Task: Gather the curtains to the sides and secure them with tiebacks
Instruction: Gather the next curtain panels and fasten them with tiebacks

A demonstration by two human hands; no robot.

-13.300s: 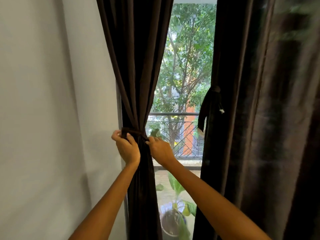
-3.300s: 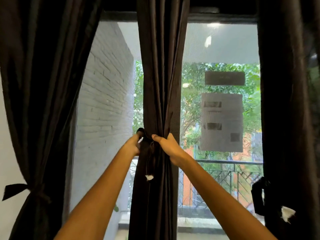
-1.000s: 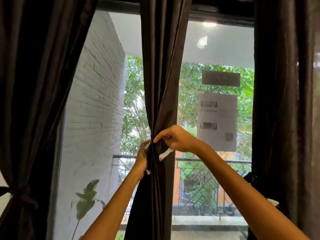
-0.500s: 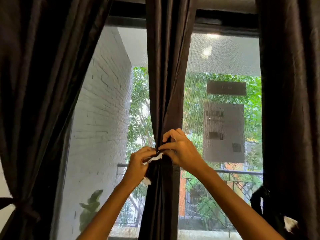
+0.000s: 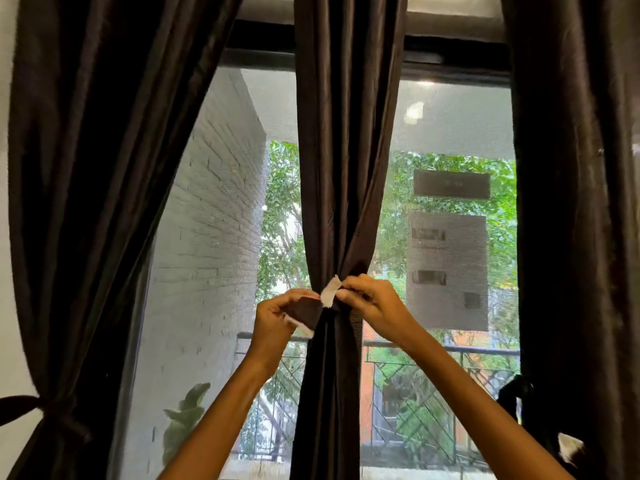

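Observation:
A dark brown middle curtain point(image 5: 341, 168) hangs gathered in front of the window. A dark tieback point(image 5: 306, 311) with white tabs wraps it at its waist. My left hand point(image 5: 277, 317) pinches the tieback's dark left end. My right hand point(image 5: 372, 303) pinches the white tab of the other end, and the two ends meet in front of the curtain. The left curtain point(image 5: 86, 202) is held by a tied tieback point(image 5: 31, 407) at the lower left. The right curtain point(image 5: 575, 237) hangs with a dark tieback point(image 5: 516, 396) at the lower right.
Behind the window mesh are a white brick wall point(image 5: 207, 254), a balcony railing point(image 5: 433, 351), green trees and a leafy plant point(image 5: 183, 420). Grey papers point(image 5: 446, 271) are stuck on the right pane. A white wall borders the far left.
Both hands have stayed at the middle curtain's waist. The tieback ends have been drawn forward and now show between my fingers, the white tab turned upward.

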